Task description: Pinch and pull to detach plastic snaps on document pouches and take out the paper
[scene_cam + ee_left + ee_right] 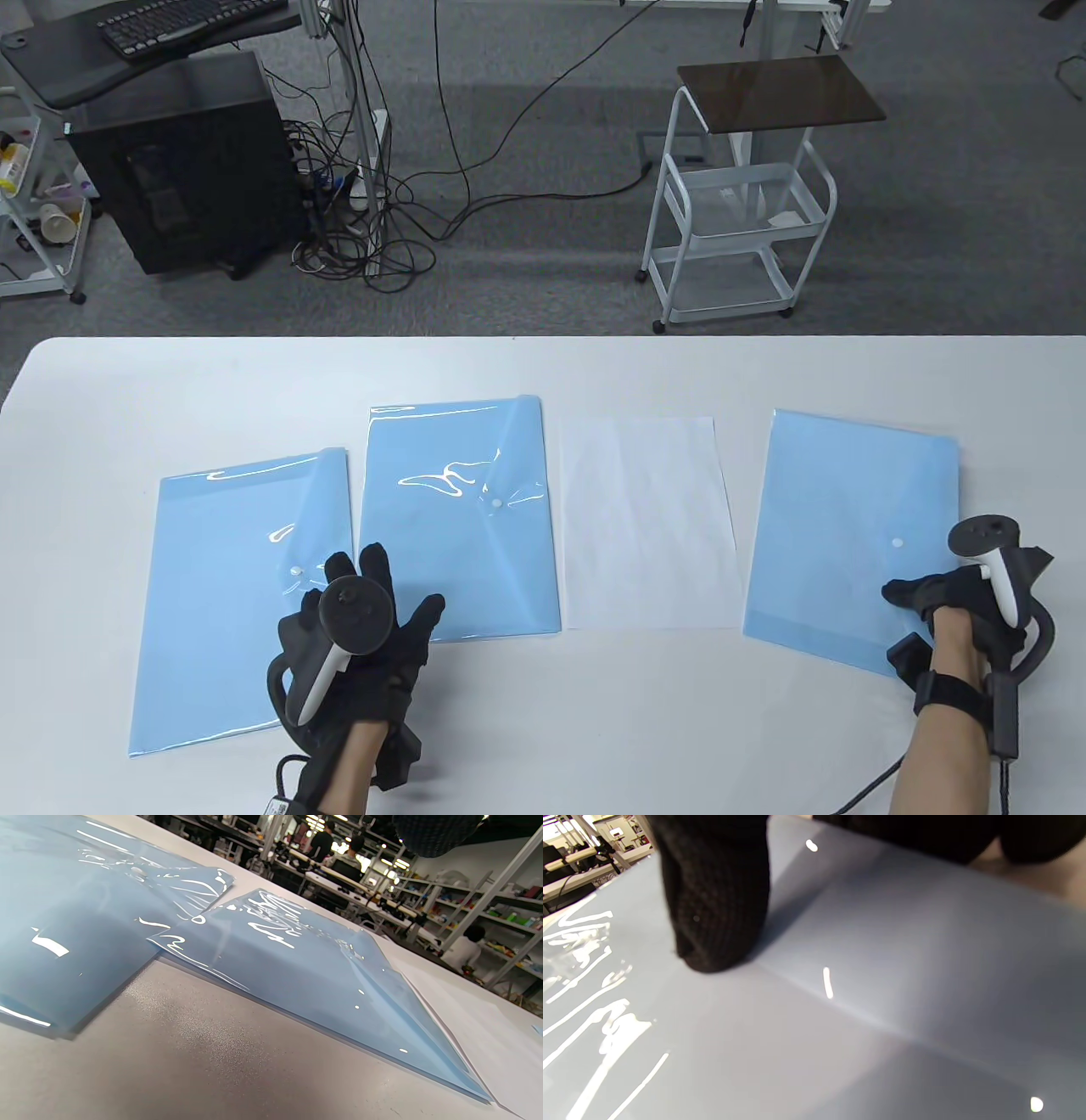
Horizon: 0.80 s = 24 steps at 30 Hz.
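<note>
White tabletop (543,722) runs the width of the table view, with grey carpet, a tangle of cables, a black computer tower (182,161) and a white wire trolley (738,212) beyond its far edge. Three blue document pouches lie on it in a row. The left pouch (229,611) and the middle pouch (458,518) both show lifted, glossy flaps, so I judge them already unsnapped. A white paper sheet (649,526) lies flat just right of the middle pouch, touching its edge.

The right pouch (840,543) looks untouched: its flap lies flat and its white snap (897,542) appears closed. This is likely the step in hand.

The right hand (942,598) rests on the right pouch's near right part, a gloved fingertip (712,942) pressing the plastic; it pinches nothing that I can see. The left hand (365,628) hovers with fingers spread and straight over the gap between the left and middle pouches, holding nothing.

To do it well, one hand should pin the pouch body close beside the snap so the whole pouch does not lift or slide on the smooth table. The other should pinch the flap right at the snap, not at the flap's loose corner, and pull up and away from the body. A pull far from the snap would likely only bend the thin plastic. Once it is open, keep the body pinned and draw the paper out straight through the mouth to avoid creasing it.
</note>
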Motion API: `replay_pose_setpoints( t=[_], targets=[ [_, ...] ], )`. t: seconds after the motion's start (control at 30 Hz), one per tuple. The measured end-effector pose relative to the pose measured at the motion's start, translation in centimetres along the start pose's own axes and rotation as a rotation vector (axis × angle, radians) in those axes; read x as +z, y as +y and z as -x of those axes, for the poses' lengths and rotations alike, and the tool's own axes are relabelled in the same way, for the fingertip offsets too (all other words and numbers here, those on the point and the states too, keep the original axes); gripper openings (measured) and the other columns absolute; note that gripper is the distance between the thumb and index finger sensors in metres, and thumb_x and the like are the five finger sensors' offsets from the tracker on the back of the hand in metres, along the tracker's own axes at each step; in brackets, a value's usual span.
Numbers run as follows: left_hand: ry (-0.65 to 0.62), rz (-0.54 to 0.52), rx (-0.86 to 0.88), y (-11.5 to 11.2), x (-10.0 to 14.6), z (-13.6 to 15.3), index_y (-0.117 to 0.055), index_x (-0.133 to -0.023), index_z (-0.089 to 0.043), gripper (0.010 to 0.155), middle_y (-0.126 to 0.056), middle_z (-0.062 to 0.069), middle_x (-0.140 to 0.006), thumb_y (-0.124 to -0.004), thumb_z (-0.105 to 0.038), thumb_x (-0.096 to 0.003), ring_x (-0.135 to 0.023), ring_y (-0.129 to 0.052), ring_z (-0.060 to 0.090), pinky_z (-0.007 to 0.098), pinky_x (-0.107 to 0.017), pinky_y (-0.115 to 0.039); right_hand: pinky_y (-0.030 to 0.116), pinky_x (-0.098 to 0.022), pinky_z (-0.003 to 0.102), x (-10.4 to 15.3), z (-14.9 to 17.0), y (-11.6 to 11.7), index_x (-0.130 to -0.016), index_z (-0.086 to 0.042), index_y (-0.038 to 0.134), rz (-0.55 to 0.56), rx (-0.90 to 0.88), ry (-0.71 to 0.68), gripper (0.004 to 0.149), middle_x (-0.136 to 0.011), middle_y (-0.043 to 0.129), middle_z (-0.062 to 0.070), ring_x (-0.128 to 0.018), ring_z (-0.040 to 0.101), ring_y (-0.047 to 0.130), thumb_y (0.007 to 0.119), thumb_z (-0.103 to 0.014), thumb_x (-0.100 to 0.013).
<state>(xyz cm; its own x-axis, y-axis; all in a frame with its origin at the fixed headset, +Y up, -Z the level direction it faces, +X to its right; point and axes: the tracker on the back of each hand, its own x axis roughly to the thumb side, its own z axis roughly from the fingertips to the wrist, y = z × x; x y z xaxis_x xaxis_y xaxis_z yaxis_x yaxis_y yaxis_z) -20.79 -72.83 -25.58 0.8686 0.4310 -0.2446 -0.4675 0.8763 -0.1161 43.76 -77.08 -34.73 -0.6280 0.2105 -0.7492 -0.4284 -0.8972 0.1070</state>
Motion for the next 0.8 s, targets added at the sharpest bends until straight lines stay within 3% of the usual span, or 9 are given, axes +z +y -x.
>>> replay_pose_setpoints(
  t=[0.2,0.37,0.57,0.8],
  targets=[
    [-0.006,0.005,0.005,0.0,0.0,-0.1,-0.018,-0.119,-0.020,0.090,-0.018,0.025,-0.122,-0.062,-0.068,-0.0571,-0.102,-0.034,0.071,0.079,-0.065,-0.045,0.069,-0.051,0.076,1.1,0.1,-0.6,-0.084,-0.008,0.076,0.106,-0.025,0.018,0.061,-0.095,0.076,0.028,-0.073,0.052,0.082,0.098,-0.042,-0.039],
    [-0.014,0.004,0.020,-0.1,0.2,-0.1,-0.018,-0.119,-0.020,0.089,-0.019,0.025,-0.122,-0.062,-0.067,-0.0572,-0.102,-0.035,0.071,0.079,-0.065,-0.046,0.084,-0.046,0.066,2.9,-0.4,-2.1,-0.078,-0.014,0.082,0.218,-0.045,0.000,0.041,-0.085,0.096,0.023,-0.063,0.043,0.102,0.096,-0.031,-0.044],
    [-0.031,0.001,0.039,0.0,0.7,-0.4,-0.018,-0.119,-0.020,0.089,-0.019,0.025,-0.122,-0.062,-0.067,-0.0573,-0.102,-0.036,0.070,0.078,-0.065,-0.047,0.092,-0.036,0.054,6.0,-2.3,-3.8,-0.081,-0.016,0.081,0.335,0.019,-0.072,0.038,-0.073,0.103,0.020,-0.049,0.032,0.111,0.092,-0.026,-0.047],
    [-0.042,-0.005,0.074,0.3,1.4,-0.1,-0.019,-0.119,-0.020,0.088,-0.020,0.025,-0.122,-0.062,-0.067,-0.0573,-0.102,-0.037,0.070,0.078,-0.065,-0.047,0.094,-0.031,0.053,11.3,-5.1,-6.3,-0.089,-0.017,0.080,0.493,0.087,-0.212,0.041,-0.071,0.105,0.016,-0.042,0.029,0.112,0.088,-0.019,-0.049]
  ],
)
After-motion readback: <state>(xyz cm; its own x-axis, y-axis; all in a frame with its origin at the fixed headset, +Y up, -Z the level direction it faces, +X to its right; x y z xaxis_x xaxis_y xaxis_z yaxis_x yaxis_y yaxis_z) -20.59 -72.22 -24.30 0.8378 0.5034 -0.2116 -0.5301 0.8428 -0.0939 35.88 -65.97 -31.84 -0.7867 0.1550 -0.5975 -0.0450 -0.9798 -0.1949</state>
